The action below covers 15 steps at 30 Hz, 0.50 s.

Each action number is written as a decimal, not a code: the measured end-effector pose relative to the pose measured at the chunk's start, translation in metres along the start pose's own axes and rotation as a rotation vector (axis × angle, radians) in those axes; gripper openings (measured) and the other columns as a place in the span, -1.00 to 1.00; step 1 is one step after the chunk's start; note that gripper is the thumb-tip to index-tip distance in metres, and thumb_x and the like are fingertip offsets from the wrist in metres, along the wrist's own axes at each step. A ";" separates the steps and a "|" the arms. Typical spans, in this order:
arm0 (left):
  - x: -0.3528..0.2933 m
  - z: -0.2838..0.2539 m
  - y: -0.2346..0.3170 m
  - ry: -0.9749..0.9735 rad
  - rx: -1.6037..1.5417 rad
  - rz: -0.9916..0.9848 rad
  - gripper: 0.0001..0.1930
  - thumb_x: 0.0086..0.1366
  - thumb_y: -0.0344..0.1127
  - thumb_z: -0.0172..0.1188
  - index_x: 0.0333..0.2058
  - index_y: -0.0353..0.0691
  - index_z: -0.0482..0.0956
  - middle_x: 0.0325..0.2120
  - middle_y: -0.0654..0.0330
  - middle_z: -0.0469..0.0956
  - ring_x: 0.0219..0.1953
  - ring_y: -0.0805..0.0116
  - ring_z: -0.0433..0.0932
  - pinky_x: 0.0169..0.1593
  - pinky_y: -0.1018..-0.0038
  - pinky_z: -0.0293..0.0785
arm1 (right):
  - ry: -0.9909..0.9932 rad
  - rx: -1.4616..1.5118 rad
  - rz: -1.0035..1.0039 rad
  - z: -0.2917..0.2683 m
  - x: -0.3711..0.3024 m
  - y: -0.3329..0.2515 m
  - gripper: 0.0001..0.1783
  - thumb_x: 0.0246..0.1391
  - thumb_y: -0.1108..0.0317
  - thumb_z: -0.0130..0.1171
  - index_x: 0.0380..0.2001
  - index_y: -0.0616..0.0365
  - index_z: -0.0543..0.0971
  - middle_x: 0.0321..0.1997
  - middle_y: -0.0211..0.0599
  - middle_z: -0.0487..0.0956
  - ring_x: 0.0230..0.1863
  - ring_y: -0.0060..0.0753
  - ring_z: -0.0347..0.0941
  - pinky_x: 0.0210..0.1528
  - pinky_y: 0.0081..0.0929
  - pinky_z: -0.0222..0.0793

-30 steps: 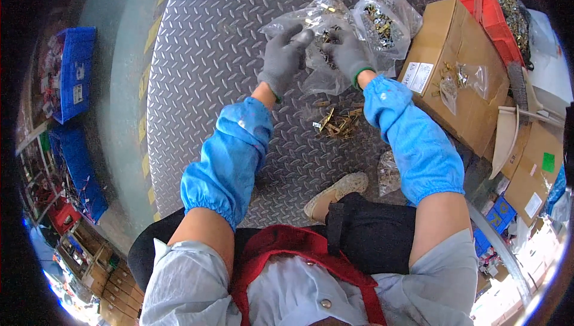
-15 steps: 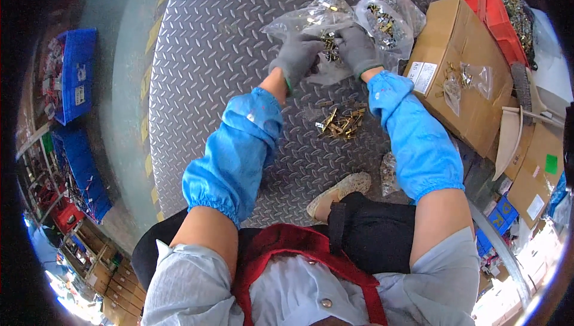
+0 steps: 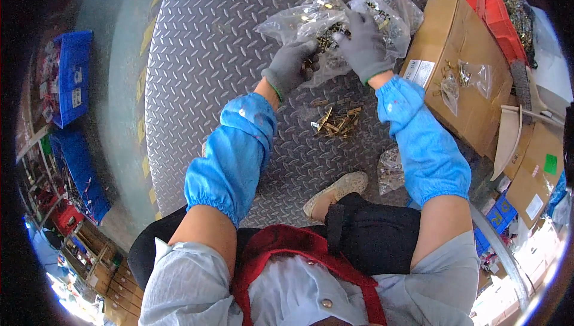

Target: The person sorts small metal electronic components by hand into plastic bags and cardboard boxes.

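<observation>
A clear plastic bag (image 3: 308, 16) full of small brass-coloured metal parts (image 3: 330, 34) lies on the metal floor plate, its mouth toward me. My left hand (image 3: 290, 68), in a grey glove, is closed at the bag's near left edge, with a few small metal pieces by its fingertips. On the bag's right side rests my right hand (image 3: 363, 48), also gloved, thumb by the metal parts and fingers bent over the plastic; its fingertips are partly hidden. A second clear bag (image 3: 397, 18) of similar parts sits just beyond the right hand. Nearer me is a loose pile of brass-coloured pieces (image 3: 339, 121).
On the right stands a cardboard box (image 3: 478, 87) with a small bag of parts (image 3: 451, 90) on top. Another small clear bag (image 3: 391, 172) lies by my shoe (image 3: 339, 193). Blue bins (image 3: 75, 78) are at the far left, past the plate's curved edge.
My right hand has moved up and over the bag's right side, its fingers reaching farther forward. My left hand has shifted slightly down and left. The small bag by my shoe shows more fully.
</observation>
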State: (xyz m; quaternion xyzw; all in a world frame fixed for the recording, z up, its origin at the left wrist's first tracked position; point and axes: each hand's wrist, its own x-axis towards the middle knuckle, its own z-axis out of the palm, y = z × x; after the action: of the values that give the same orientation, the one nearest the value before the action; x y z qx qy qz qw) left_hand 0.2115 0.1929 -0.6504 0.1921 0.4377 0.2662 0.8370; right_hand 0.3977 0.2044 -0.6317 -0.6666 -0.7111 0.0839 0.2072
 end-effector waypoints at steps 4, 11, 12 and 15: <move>0.004 0.020 0.007 0.072 0.325 -0.079 -0.66 0.16 -0.29 0.10 -0.08 -0.23 0.45 -0.55 0.22 0.45 -0.69 0.47 0.38 -0.69 0.52 0.26 | -0.109 -0.101 0.051 0.020 0.023 0.010 -0.62 -0.09 0.31 0.11 -0.11 0.04 0.47 0.01 0.16 0.27 -0.18 0.22 0.38 -0.13 -0.03 0.33; 0.037 -0.020 0.009 0.476 1.348 0.542 -0.58 0.09 -0.32 0.05 -0.02 -0.17 0.35 -0.34 -0.16 0.53 -0.30 -0.10 0.54 -0.20 0.17 0.46 | -0.081 0.431 0.314 0.022 0.053 0.011 -0.72 -0.13 0.34 0.03 -0.28 0.09 0.56 -0.34 -0.01 0.55 -0.26 -0.01 0.47 -0.18 -0.18 0.36; 0.036 -0.020 0.009 0.477 1.345 0.532 -0.58 0.09 -0.32 0.05 -0.02 -0.17 0.35 -0.34 -0.16 0.53 -0.30 -0.10 0.54 -0.20 0.17 0.46 | -0.090 0.574 0.355 0.012 0.056 0.007 -0.68 -0.16 0.32 0.02 -0.26 0.08 0.55 -0.29 0.01 0.56 -0.23 0.06 0.46 -0.14 -0.12 0.36; 0.021 0.010 0.027 0.659 1.391 0.496 -0.59 0.11 -0.23 0.06 -0.05 -0.23 0.37 -0.35 -0.13 0.54 -0.31 -0.07 0.55 -0.23 0.19 0.47 | -0.104 0.507 0.312 -0.014 0.062 0.006 -0.70 -0.14 0.32 0.07 -0.27 0.13 0.55 -0.30 -0.04 0.56 -0.30 -0.09 0.48 -0.24 -0.26 0.37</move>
State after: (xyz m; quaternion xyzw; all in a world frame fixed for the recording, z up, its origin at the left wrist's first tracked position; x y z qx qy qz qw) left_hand 0.2224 0.2258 -0.6429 0.6721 0.6719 0.1538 0.2705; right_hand 0.4074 0.2638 -0.6099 -0.6894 -0.5663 0.3237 0.3152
